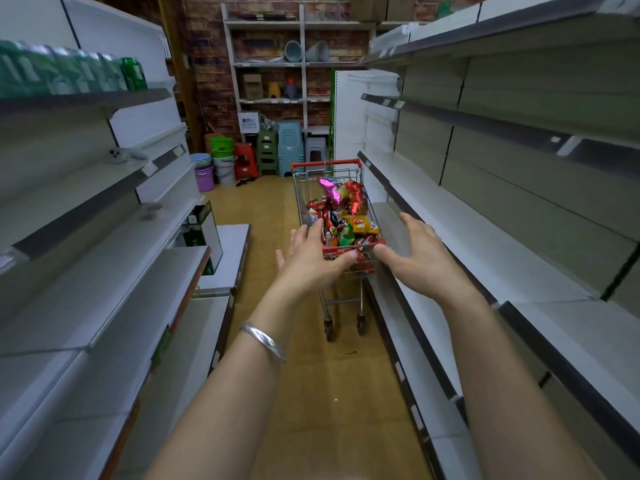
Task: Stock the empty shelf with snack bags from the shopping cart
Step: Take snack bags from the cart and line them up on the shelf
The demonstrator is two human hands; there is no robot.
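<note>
1. Standing in the aisle, I judge the job hardly begun: the shopping cart (337, 216) is heaped with snack bags (341, 216), and the empty shelf (491, 237) on the right carries none that I can see.
2. Everything looks left to do: each bag has yet to be lifted out and set on those bare boards, tier by tier.
3. Both hands are stretched out toward the near end of the basket. The left hand (313, 254) is spread, fingers straight and relaxed, gripping nothing; its fingertips lie over the near rim, though whether they touch it I cannot tell.
4. The right hand (412, 251) is likewise spread and holds nothing, hovering just beside the basket's near right corner.
5. The cart stands on the floor (277, 209), close against the right-hand shelving, well ahead of the person.
6. Its long axis runs down the aisle, away from the viewer; the red handle (325, 164) is at the far end, so the nose points back toward the person.
7. The bags lie jumbled, with a pink one (327, 188) and a red one (355, 195) sticking up at the far end, and a yellow one (360, 225) lying flat nearer.
</note>
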